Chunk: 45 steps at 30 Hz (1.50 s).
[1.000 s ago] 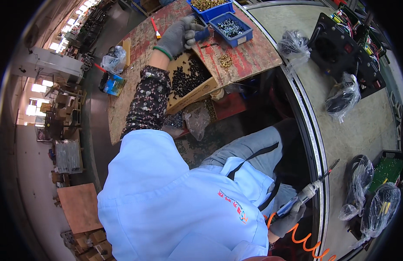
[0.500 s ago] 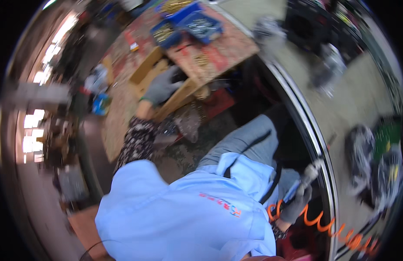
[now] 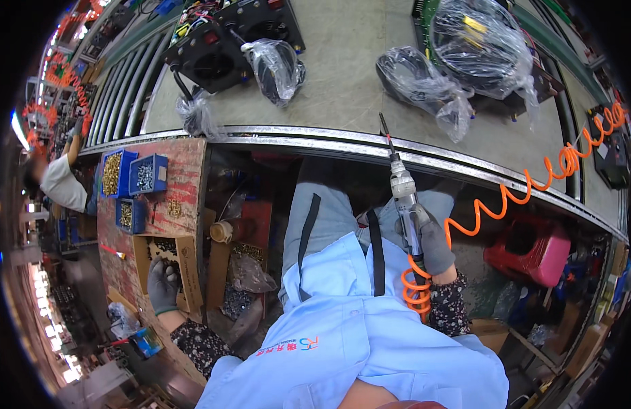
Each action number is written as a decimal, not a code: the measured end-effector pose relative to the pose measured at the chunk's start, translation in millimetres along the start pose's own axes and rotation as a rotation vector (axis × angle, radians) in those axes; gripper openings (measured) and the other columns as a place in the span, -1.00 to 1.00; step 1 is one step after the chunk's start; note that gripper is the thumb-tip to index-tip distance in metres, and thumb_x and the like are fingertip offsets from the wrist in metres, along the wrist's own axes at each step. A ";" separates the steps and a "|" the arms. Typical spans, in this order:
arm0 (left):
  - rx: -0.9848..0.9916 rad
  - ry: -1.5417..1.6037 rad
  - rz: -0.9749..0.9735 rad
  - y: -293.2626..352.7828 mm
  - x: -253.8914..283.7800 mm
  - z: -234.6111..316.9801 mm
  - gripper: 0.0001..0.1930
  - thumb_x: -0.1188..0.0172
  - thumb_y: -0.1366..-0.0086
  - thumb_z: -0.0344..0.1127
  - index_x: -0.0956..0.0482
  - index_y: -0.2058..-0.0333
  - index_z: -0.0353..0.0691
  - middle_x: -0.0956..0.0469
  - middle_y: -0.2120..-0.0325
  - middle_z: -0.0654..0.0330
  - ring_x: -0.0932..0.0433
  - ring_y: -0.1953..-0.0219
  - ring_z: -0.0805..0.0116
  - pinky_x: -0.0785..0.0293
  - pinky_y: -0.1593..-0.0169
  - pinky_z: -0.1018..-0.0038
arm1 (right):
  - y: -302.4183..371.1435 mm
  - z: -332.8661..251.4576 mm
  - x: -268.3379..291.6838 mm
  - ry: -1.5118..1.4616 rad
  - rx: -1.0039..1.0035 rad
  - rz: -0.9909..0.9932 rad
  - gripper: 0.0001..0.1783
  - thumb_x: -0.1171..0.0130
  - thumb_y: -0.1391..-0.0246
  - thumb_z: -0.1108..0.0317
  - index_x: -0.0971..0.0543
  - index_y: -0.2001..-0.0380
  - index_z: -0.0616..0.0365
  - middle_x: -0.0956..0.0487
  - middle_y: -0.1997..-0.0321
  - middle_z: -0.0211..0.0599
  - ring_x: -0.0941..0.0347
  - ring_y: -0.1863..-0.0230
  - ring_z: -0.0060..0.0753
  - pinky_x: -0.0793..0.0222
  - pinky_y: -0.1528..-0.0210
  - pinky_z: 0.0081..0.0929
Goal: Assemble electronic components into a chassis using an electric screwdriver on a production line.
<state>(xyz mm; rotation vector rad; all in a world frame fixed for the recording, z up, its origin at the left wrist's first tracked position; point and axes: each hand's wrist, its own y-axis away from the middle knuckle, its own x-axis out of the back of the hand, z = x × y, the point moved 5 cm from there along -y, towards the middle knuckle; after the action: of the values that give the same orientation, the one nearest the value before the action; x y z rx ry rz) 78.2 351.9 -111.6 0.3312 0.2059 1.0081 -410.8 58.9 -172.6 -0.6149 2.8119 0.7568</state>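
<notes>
My right hand (image 3: 435,247), in a grey glove, is wrapped round a pneumatic screwdriver (image 3: 403,185). Its long thin bit points up and away, over the metal rail of the bench. An orange coiled air hose (image 3: 489,210) runs by that hand and off to the right. On the left, my gloved left hand (image 3: 163,285) reaches into an open cardboard box (image 3: 187,273) holding small dark parts (image 3: 167,247). Its fingers are curled down among them; whatever is between the fingertips is hidden.
Blue bins (image 3: 149,174) of small metal fasteners stand on the worn red-topped table (image 3: 182,163). Beyond the rail (image 3: 315,140) lie black fan units (image 3: 213,58) and bagged cables (image 3: 424,85). A pink plastic stool (image 3: 530,249) is at right. Another person (image 3: 63,180) works far left.
My view has swung round, bringing the bench across the top and the table to the left. The screwdriver remains in my right hand; my left hand stays in the box.
</notes>
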 end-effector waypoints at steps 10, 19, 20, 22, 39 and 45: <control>0.116 0.924 -0.392 -1.8 -11.9 8.4 -0.81 0.10 -0.23 -0.35 -0.37 0.31 -0.37 -0.30 0.43 0.12 -0.22 0.52 0.42 -0.20 0.51 0.52 | 23.0 -9.7 -6.8 -0.006 -0.111 -0.023 -0.56 0.26 -0.13 0.00 -0.39 0.28 0.16 -0.41 0.56 -0.45 -0.24 0.61 -0.69 -0.17 0.56 -0.72; 0.134 0.836 -0.751 32.8 -235.5 48.3 -0.78 0.07 -0.24 -0.37 -0.29 0.19 -0.37 -0.10 0.55 0.35 -0.06 0.61 0.60 -0.11 0.58 0.66 | 46.6 -18.2 -1.9 0.010 -0.116 -0.116 -0.56 0.27 -0.12 0.00 -0.39 0.28 0.17 -0.39 0.58 -0.46 -0.21 0.60 -0.69 -0.15 0.53 -0.71; 0.182 0.829 -0.843 38.1 -274.5 39.0 -0.77 0.07 -0.23 -0.39 -0.29 0.17 -0.37 -0.10 0.55 0.36 -0.04 0.63 0.62 -0.09 0.61 0.71 | 51.3 -18.3 1.1 -0.018 -0.073 -0.111 -0.55 0.27 -0.11 -0.01 -0.39 0.27 0.17 -0.39 0.58 -0.47 -0.22 0.59 -0.69 -0.15 0.53 -0.71; 0.352 0.722 -0.914 45.3 -340.3 9.7 -0.76 0.03 -0.21 -0.40 -0.26 0.17 -0.34 -0.09 0.56 0.36 -0.04 0.63 0.63 -0.07 0.66 0.74 | 62.5 -14.0 10.6 -0.059 -0.026 -0.087 -0.54 0.26 -0.10 -0.02 -0.39 0.27 0.17 -0.39 0.59 -0.47 -0.22 0.59 -0.68 -0.15 0.52 -0.71; 0.629 0.242 -1.191 95.5 -554.0 -111.4 -0.77 0.04 -0.23 -0.34 -0.32 0.17 -0.32 -0.31 0.49 0.26 -0.16 0.60 0.59 -0.14 0.58 0.73 | 84.0 7.4 51.5 -0.156 -0.008 -0.017 -0.47 -0.15 0.16 0.09 -0.31 0.20 0.25 -0.34 0.51 -0.37 -0.28 0.56 -0.60 -0.25 0.51 -0.62; 0.520 0.161 -1.203 92.5 -549.0 -111.5 -0.81 0.01 -0.22 -0.31 -0.37 0.26 -0.32 -0.27 0.62 0.28 -0.17 0.66 0.58 -0.10 0.61 0.71 | 71.1 13.1 53.6 -0.049 0.029 -0.024 -0.40 -0.17 0.15 0.03 -0.31 0.17 0.29 -0.37 0.38 -0.25 -0.28 0.38 -0.49 -0.25 0.33 -0.53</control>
<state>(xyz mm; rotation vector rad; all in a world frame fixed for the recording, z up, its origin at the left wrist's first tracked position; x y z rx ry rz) -316.3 -51.9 -172.4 0.4985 0.7145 -0.2317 -489.0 103.0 -166.2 -0.6161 2.7607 0.7161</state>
